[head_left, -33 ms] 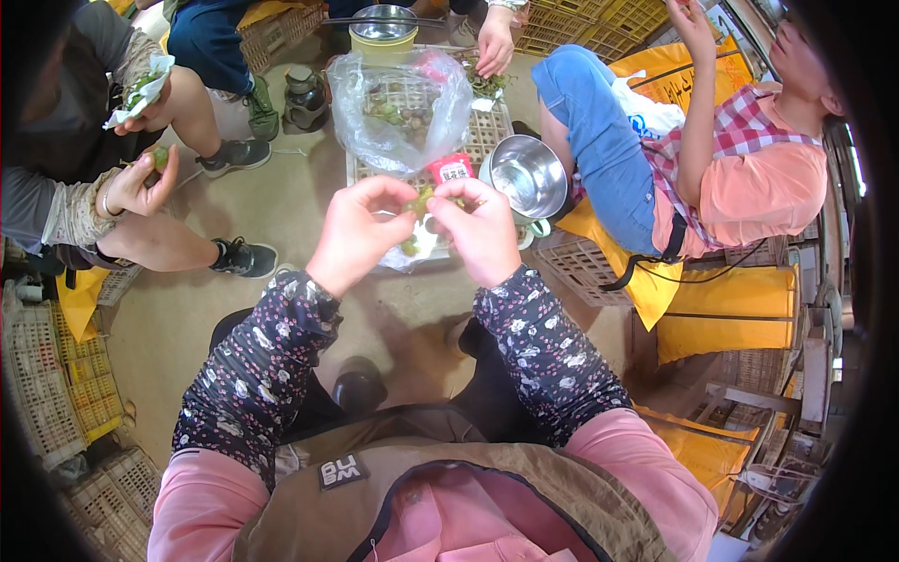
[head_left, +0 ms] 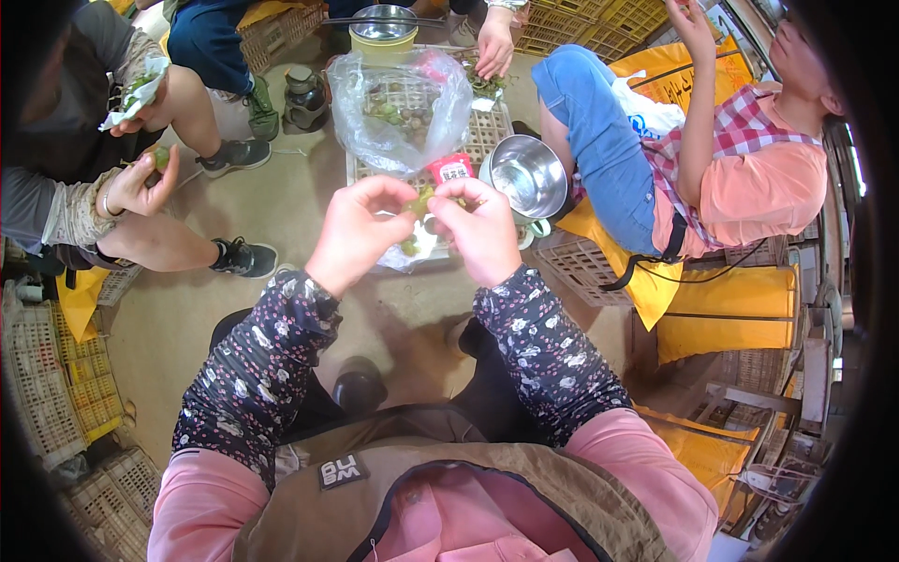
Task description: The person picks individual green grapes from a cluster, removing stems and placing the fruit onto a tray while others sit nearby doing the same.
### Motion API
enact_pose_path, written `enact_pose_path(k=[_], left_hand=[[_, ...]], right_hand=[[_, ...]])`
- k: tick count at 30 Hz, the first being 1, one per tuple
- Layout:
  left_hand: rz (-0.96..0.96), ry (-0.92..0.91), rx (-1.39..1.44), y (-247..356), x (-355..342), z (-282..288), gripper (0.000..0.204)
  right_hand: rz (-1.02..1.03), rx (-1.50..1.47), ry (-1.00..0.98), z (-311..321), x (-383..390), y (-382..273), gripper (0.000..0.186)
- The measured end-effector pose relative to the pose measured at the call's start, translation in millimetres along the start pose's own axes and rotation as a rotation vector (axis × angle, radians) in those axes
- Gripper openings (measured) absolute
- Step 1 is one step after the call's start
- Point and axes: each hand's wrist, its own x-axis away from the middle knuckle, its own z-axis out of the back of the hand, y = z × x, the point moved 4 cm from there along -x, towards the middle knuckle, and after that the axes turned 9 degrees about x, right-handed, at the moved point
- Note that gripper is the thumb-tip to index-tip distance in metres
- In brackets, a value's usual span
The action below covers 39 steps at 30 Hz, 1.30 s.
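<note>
**Small green piece, held between two bare hands**

Clock positions are taken from the piece, with twelve at the top of the view.

Green piece (head_left: 421, 199): one, yellowish green, small; located between the fingertips of both hands, above the near edge of a crate; exact kind too small to tell.
Left hand (head_left: 361, 229): at eight o'clock; thumb and forefinger curved into a ring, tips pinched on the piece.
Right hand (head_left: 482, 232): at four o'clock; thumb and forefinger likewise closed on it.
White sheet (head_left: 429, 245): at six o'clock, beneath the hands, partly hidden.
Red packet (head_left: 452, 169): between one and two o'clock, just beside the right hand.
Clear plastic bag (head_left: 452, 117): at twelve, open, small green and brown items within.
Metal bowl (head_left: 529, 178): toward three o'clock, tilted in view, shiny inside.
Pale crate (head_left: 492, 131): lattice-topped, under bag and packet.
Co-worker's hand (head_left: 496, 42): at one o'clock, fingers on dark green stems (head_left: 487, 84).
Second co-worker's hand (head_left: 140, 185): at nine o'clock, well apart, holding a round green fruit (head_left: 161, 157).
</note>
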Motion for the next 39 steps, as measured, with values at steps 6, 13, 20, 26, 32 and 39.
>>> enact_pose_path(k=[6,13,20,26,32,39], left_hand=[[0.160,-0.055,0.325,-11,-3,5,0.018],[0.337,-0.037,0.552,-12,-1,5,0.013],[0.387,-0.055,0.716,-13,-1,8,0.014],[0.398,-0.045,0.716,-11,-1,8,0.014],[0.348,-0.020,0.581,-8,-4,3,0.012],[0.304,-0.002,0.522,-7,-2,8,0.014]], right_hand=[[-0.175,-0.148,-0.038,-1,0,3,0.004],[-0.270,-0.313,-0.089,-3,0,7,0.003],[-0.299,-0.361,-0.058,-1,-1,8,0.004],[-0.266,-0.369,-0.075,0,-2,8,0.004],[-0.202,-0.340,-0.125,6,-1,8,0.006],[-0.153,-0.234,-0.105,0,-2,5,0.016]])
